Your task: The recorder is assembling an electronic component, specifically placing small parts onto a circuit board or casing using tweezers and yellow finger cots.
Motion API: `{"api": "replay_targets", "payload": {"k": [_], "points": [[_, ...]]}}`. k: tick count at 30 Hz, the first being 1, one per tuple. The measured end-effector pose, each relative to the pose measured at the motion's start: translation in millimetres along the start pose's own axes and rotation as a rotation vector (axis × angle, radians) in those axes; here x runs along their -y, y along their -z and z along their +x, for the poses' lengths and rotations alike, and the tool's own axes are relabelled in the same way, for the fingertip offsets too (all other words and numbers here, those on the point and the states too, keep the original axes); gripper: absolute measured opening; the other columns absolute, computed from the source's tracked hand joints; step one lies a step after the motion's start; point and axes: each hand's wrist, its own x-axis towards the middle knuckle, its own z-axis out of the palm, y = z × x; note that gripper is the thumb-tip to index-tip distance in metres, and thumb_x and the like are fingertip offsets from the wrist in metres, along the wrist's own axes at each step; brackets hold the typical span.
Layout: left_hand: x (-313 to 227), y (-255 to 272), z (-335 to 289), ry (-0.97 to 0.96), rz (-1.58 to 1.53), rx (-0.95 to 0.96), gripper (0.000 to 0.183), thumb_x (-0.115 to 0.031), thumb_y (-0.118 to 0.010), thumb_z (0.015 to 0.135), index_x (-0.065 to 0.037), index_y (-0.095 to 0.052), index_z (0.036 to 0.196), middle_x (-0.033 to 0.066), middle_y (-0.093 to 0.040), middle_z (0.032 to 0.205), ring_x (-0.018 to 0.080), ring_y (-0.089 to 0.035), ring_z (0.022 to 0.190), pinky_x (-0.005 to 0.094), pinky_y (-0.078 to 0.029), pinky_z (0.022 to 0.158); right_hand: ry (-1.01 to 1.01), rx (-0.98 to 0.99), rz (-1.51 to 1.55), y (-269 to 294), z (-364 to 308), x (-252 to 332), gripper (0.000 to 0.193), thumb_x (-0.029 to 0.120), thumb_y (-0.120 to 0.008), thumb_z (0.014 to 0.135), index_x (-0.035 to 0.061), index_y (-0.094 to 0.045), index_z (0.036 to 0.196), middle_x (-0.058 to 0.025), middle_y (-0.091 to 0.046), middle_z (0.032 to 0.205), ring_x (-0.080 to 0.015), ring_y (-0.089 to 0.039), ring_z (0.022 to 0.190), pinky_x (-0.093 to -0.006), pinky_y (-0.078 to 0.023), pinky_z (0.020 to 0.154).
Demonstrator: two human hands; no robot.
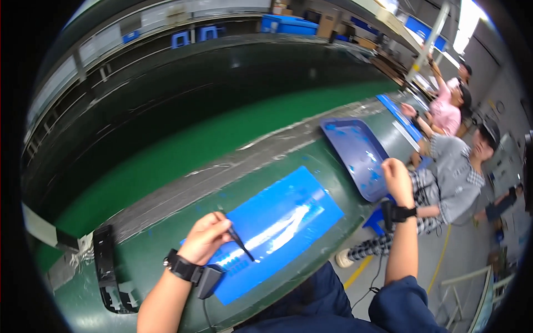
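Note:
My left hand point(208, 237) is closed in a pinch around slim black tweezers point(242, 245), which point down over a shiny blue sheet point(280, 219). Small teal pieces point(236, 263) sit in rows on the sheet, just below the tweezers' tip. My right hand point(397, 176) is raised at the near right side of a dark blue tray point(363, 155), its fingers curled together. Whatever those fingers may hold is too small to make out. Scraps of blue film lie scattered in the tray.
At the left end of the green bench point(161, 244) lies a long black plastic part point(105, 261). A co-worker in a grey checked shirt point(452, 166) sits close on the right, with others beyond. Another blue strip point(401, 119) lies past the tray. Cables hang from both wrist straps.

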Motion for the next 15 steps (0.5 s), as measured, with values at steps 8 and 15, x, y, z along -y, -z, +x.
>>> {"api": "replay_targets", "payload": {"k": [8,15], "points": [[5.2,-12.8,7.2,-0.031,0.001,0.053,0.015,-0.020,-0.053,0.084,-0.006,-0.049,0.080,-0.0020,-0.041,0.066,0.0089,-0.041,0.063,0.0231,-0.037,0.060,0.074,0.006,0.071,13.7,-32.9,-17.4,0.005,0.005,-0.057,0.072,0.0020,-0.060,0.076,-0.0119,-0.061,0.077,-0.0259,-0.059,0.073,-0.0334,-0.046,0.064],[-6.3,-11.3,-6.7,0.122,0.131,0.135,0.046,-0.021,-0.045,0.088,0.007,-0.036,0.123,0.0069,-0.054,0.085,0.0177,-0.055,0.085,0.0309,-0.043,0.084,-0.015,0.058,0.671,-4.4,-107.9,52.6,0.008,-0.002,-0.054,0.074,-0.0020,-0.058,0.081,-0.0083,-0.058,0.074,-0.0149,-0.055,0.066,-0.0247,-0.043,0.063]]}}
